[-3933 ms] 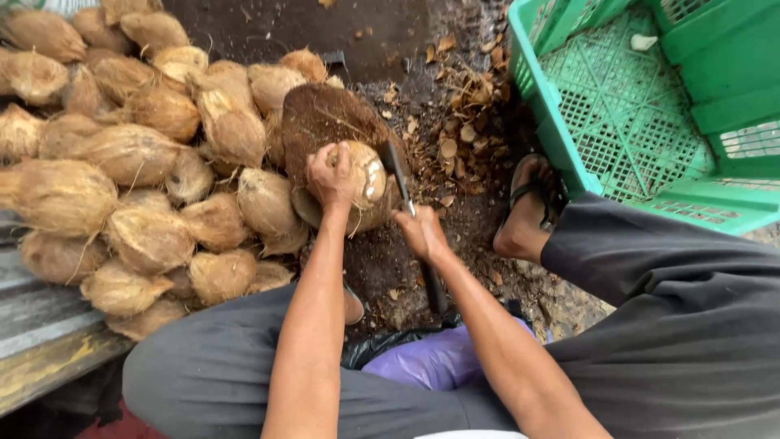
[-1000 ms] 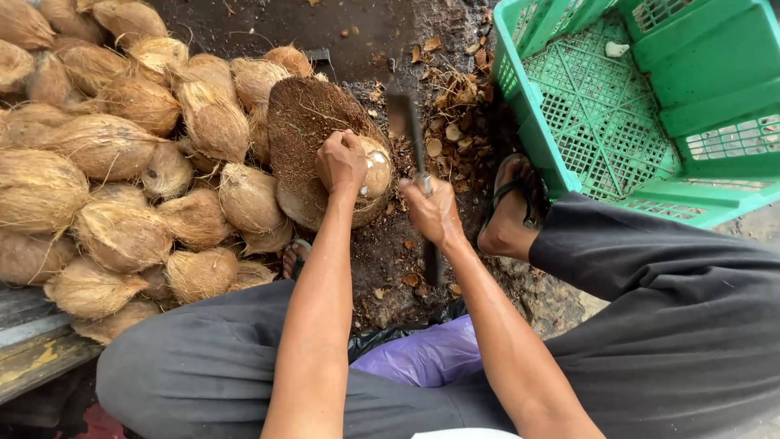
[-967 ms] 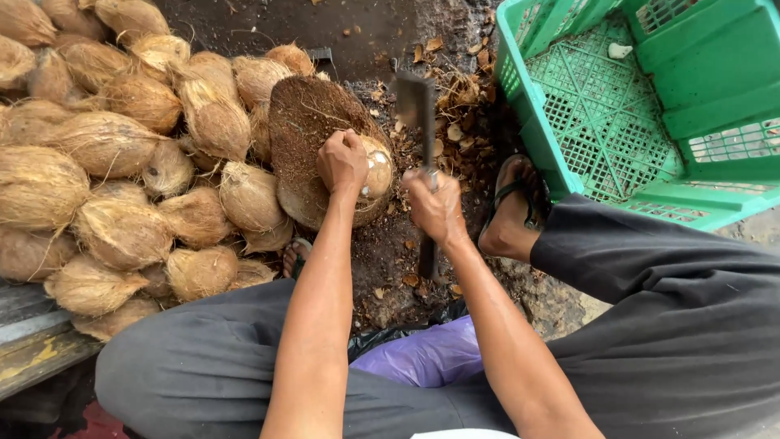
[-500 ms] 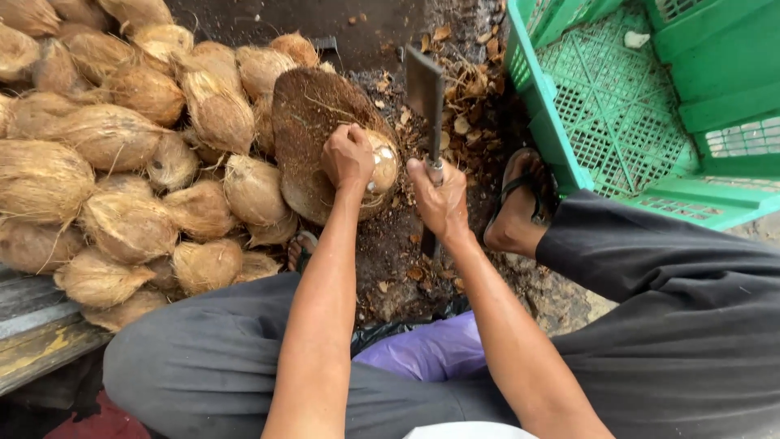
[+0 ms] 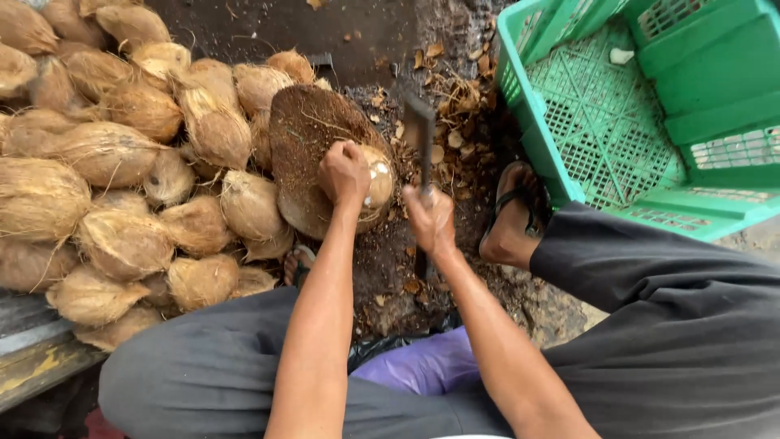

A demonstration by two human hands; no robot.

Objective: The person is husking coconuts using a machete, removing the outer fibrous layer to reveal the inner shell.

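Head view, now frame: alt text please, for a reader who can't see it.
Seen from above, a seated person's left hand steadies a partly husked pale coconut on a round wooden chopping block, while the right hand raises a dark-bladed cleaver beside it. A pile of brown fibrous coconuts lies left; green plastic crates sit right.

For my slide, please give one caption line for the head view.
Left hand steadies a coconut on a round block; right hand holds a cleaver beside it.
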